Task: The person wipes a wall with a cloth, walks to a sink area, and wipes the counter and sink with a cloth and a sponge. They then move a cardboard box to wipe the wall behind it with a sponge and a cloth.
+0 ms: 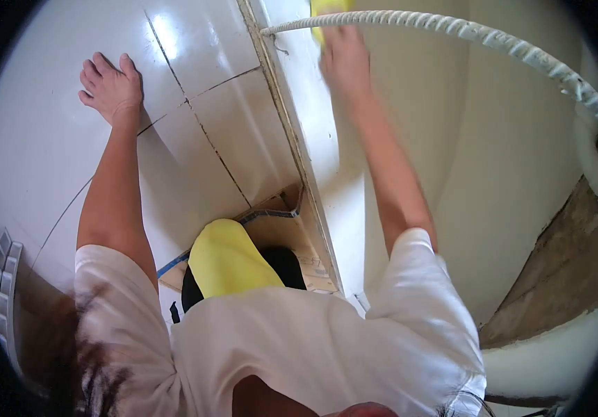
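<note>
My left hand [112, 87] rests palm down on the glossy white tiles [222, 42], fingers spread, holding nothing. At the top edge of the view, my right hand [347, 62] is slightly blurred, with its fingers on a bright yellow cloth [331, 7]. That cloth is partly cut off by the frame and lies against the pale surface beside the tile edge. A white, spirally ridged cord [452, 26] curves across in front of my right fingers, hiding part of them.
A worn edge strip [281, 115] separates the tiles from the cream wall [410, 90]. Cardboard [281, 233] lies near my yellow-clothed leg [226, 257]. A white slatted rack [1, 292] stands at far left. On the right is a rough brown patch [556, 264].
</note>
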A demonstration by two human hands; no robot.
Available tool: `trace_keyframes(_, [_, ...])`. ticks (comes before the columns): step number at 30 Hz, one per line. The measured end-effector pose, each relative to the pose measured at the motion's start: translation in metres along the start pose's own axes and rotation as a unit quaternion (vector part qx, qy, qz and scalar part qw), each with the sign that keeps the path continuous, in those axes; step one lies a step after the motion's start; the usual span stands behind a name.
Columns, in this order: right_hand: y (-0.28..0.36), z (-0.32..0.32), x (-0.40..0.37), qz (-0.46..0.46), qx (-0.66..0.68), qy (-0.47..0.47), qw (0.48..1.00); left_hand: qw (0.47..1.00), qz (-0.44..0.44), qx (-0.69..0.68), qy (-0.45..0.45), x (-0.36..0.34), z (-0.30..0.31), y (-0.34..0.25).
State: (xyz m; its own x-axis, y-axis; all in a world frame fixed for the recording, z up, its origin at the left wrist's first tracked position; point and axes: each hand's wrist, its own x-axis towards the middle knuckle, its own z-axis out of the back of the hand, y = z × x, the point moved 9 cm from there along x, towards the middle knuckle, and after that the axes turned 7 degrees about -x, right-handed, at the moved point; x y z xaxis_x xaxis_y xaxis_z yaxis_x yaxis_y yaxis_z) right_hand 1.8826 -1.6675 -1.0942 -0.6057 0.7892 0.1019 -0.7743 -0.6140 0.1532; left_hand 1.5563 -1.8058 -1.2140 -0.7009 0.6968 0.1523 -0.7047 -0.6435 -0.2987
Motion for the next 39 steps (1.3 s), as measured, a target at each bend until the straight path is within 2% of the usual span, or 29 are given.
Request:
trace_keyframes(1, [0.005,0.004,-0.052,0.024,-0.028,-0.03,0.999,1.0,0.003,-0.001,-0.002,0.001,0.0,0.001])
trace_keyframes(4, [0.003,0.011,-0.25,-0.061,-0.022,0.151,0.986,1.0,0.0,-0.005,0.0,0.0,0.0,0.001])
trace_keyframes(5, [0.007,0.023,-0.31,-0.107,-0.016,0.216,0.97,1.0,-0.001,-0.011,-0.004,0.001,0.002,-0.001])
trace_keyframes(6, [0.018,0.034,-0.364,-0.114,-0.033,0.281,0.952,1.0,-0.002,-0.018,-0.004,0.0,0.004,-0.002])
trace_keyframes(7, [0.022,0.042,-0.383,-0.12,-0.034,0.287,0.95,1.0,-0.004,-0.018,0.004,0.0,0.003,-0.003])
trace_keyframes(9, [0.027,0.039,-0.419,-0.164,0.003,0.382,0.909,1.0,-0.003,-0.013,0.005,0.001,0.004,-0.003])
trace_keyframes(11, [0.006,0.02,-0.395,-0.178,-0.013,0.266,0.947,1.0,-0.008,-0.014,0.003,0.001,0.003,-0.001])
trace_keyframes(12, [0.002,0.014,-0.334,-0.176,-0.044,0.248,0.952,1.0,-0.015,-0.018,-0.001,-0.001,0.002,-0.001])
trace_keyframes(13, [-0.001,0.011,-0.269,-0.148,-0.025,0.171,0.974,1.0,-0.019,-0.018,0.004,0.0,0.001,-0.001])
trace_keyframes(15, [0.0,0.012,-0.14,-0.091,-0.03,0.082,0.992,0.999,-0.019,-0.028,0.009,-0.001,0.0,0.001])
trace_keyframes(16, [0.0,0.012,-0.089,-0.081,-0.013,0.065,0.994,0.999,-0.022,-0.025,0.015,-0.002,-0.004,0.003])
trace_keyframes(17, [-0.009,0.004,-0.065,-0.111,0.024,0.102,0.988,0.999,-0.022,-0.024,0.008,-0.002,-0.008,0.006])
trace_keyframes(19, [-0.017,-0.003,-0.078,-0.143,0.058,0.134,0.979,0.999,-0.027,-0.027,-0.001,0.0,-0.014,0.008])
trace_keyframes(21, [0.002,0.013,-0.155,-0.065,-0.019,0.045,0.997,0.999,-0.027,-0.02,-0.036,0.0,-0.011,0.01])
trace_keyframes(22, [0.003,0.013,-0.209,-0.081,-0.033,0.083,0.993,0.999,-0.025,-0.022,-0.036,0.0,-0.01,0.01])
trace_keyframes(23, [-0.001,0.019,-0.263,-0.202,0.053,0.112,0.971,0.999,-0.021,-0.028,-0.026,0.001,-0.009,0.009])
trace_keyframes(24, [0.013,0.026,-0.317,-0.14,-0.019,0.16,0.977,0.999,-0.02,-0.034,-0.014,-0.001,-0.008,0.008])
trace_keyframes(25, [0.013,0.027,-0.376,-0.183,-0.027,0.232,0.955,0.999,-0.018,-0.038,-0.014,-0.002,-0.007,0.008])
trace_keyframes(28, [0.027,0.035,-0.465,-0.19,-0.029,0.308,0.932,0.999,-0.013,-0.021,-0.02,0.002,-0.009,0.01])
trace_keyframes(29, [0.016,0.03,-0.458,-0.293,0.032,0.259,0.92,0.999,-0.018,-0.018,-0.039,0.001,-0.008,0.01])
trace_keyframes(30, [0.017,0.027,-0.433,-0.312,0.041,0.215,0.925,0.998,-0.024,-0.015,-0.054,-0.001,-0.007,0.009])
trace_keyframes(31, [0.019,0.026,-0.405,-0.328,0.05,0.17,0.928,0.999,-0.015,0.003,-0.03,-0.001,-0.01,0.01])
trace_keyframes(32, [0.022,0.021,-0.346,-0.261,0.005,0.133,0.956,0.999,-0.018,-0.006,-0.029,-0.001,-0.01,0.009])
trace_keyframes(35, [0.002,0.02,-0.188,-0.23,-0.033,-0.059,0.971,0.999,-0.013,0.019,-0.024,-0.001,-0.01,0.009])
trace_keyframes(36, [-0.019,0.016,-0.144,-0.32,0.05,-0.021,0.946,0.999,-0.015,0.01,-0.031,0.0,-0.01,0.009])
trace_keyframes(38, [-0.034,0.035,-0.094,-0.339,-0.006,-0.144,0.929,0.999,-0.024,0.0,-0.036,-0.002,-0.01,0.009])
trace_keyframes(39, [-0.039,0.036,-0.102,-0.343,-0.005,-0.148,0.928,0.999,-0.025,0.001,-0.039,-0.002,-0.01,0.009])
